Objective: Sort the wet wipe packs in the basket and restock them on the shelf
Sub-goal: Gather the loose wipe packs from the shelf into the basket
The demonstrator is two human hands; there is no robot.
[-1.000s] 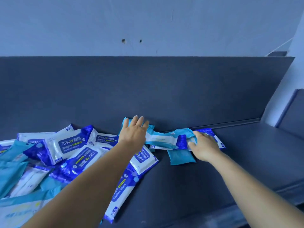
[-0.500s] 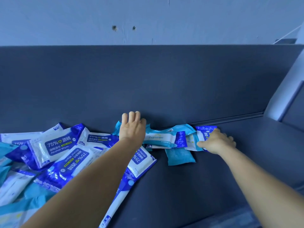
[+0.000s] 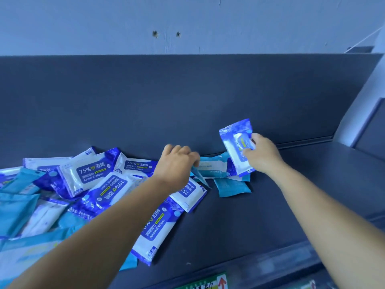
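Note:
Many wet wipe packs lie heaped on the left half of the dark shelf (image 3: 281,195): large dark-blue-and-white alcohol wipe packs (image 3: 89,172) and teal packs (image 3: 212,166). My right hand (image 3: 262,153) grips a small dark-blue-and-white pack (image 3: 236,142) and holds it tilted upright, lifted off the shelf near the back panel. My left hand (image 3: 177,163) has curled fingers that pinch a small teal pack (image 3: 198,175) at the edge of the heap. Another small teal pack (image 3: 231,187) lies flat on the shelf in front of the hands. No basket is in view.
The shelf's dark back panel (image 3: 187,101) rises behind the packs. A pale wall (image 3: 104,21) stands above it. At the right a grey upright (image 3: 358,113) borders the shelf. The shelf's front edge carries a label strip (image 3: 208,283).
My right hand has lifted the small dark-blue pack off the shelf and tipped it upright. My left hand's fingers, flat before, have curled onto a teal pack.

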